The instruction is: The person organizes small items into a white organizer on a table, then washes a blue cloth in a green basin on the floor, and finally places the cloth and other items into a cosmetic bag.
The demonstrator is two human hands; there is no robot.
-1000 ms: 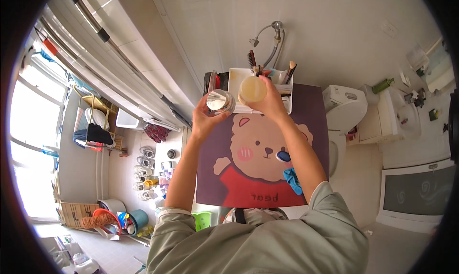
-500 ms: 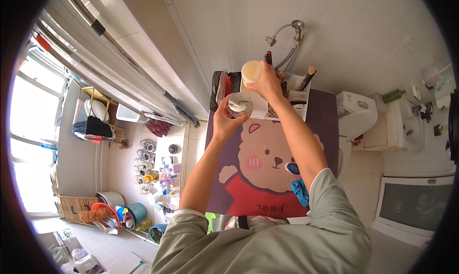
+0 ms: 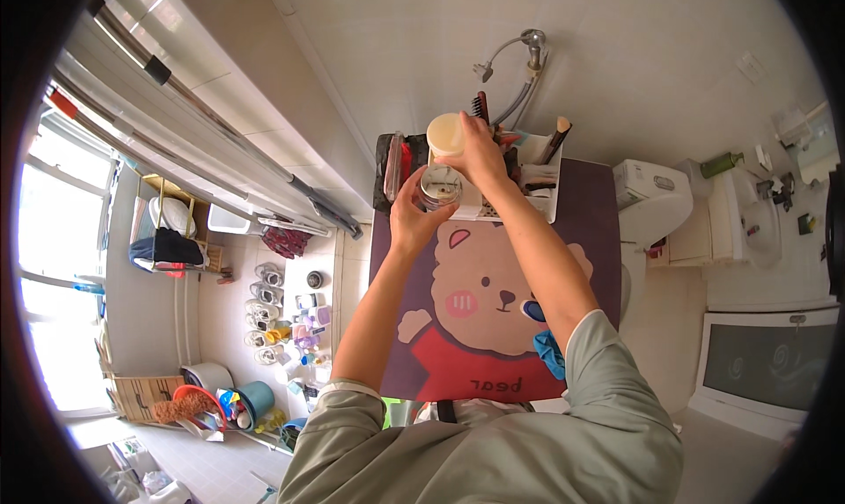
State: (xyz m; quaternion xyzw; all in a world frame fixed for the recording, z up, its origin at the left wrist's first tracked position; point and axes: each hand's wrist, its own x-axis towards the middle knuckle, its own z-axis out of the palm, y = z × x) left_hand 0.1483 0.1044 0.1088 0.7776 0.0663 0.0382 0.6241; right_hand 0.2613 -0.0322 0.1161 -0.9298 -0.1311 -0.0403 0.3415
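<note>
Since a second ago the pale-yellow round jar (image 3: 445, 134) has shifted leftward, to just beyond the clear round jar (image 3: 440, 185). The left hand (image 3: 411, 222) has its fingers curled around the clear round jar; the right hand (image 3: 482, 159) has its fingers gripping the yellow one's right side, with a hairbrush (image 3: 480, 108) just beyond them.

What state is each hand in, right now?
Left hand: closed around a clear round container.
Right hand: closed around a pale yellow round container.
</note>
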